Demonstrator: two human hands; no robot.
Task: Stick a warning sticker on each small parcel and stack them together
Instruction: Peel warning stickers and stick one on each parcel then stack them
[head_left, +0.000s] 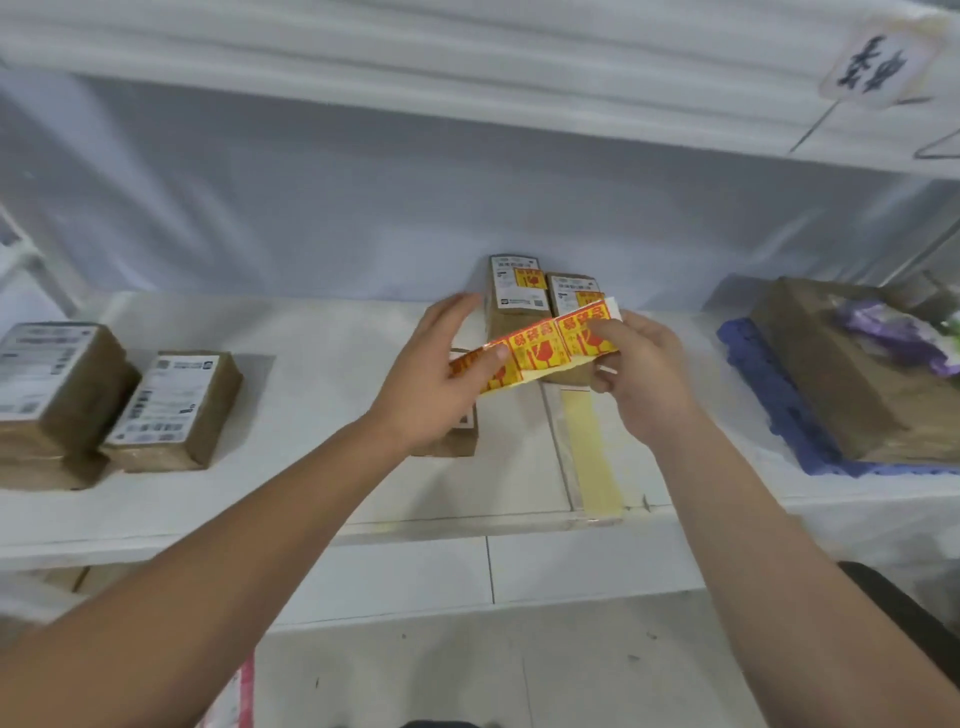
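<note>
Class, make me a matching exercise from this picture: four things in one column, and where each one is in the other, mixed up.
Things:
1. sticker strip
2. two unstickered parcels
3. two stickered parcels
4. blue mat

Places:
A. far right, under a big brown parcel
B. held between both hands
C. left end of the shelf
D. back of the shelf, behind the hands

Pairs: 1-B, 2-C, 3-D, 4-A

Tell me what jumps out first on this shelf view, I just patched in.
The yellow-and-red sticker strip stands out most, stretched between the left hand and right hand at centre. Behind it, at the back of the white shelf, two stickered parcels already show warning stickers. On the far left sit unstickered parcels showing only white labels.
</note>
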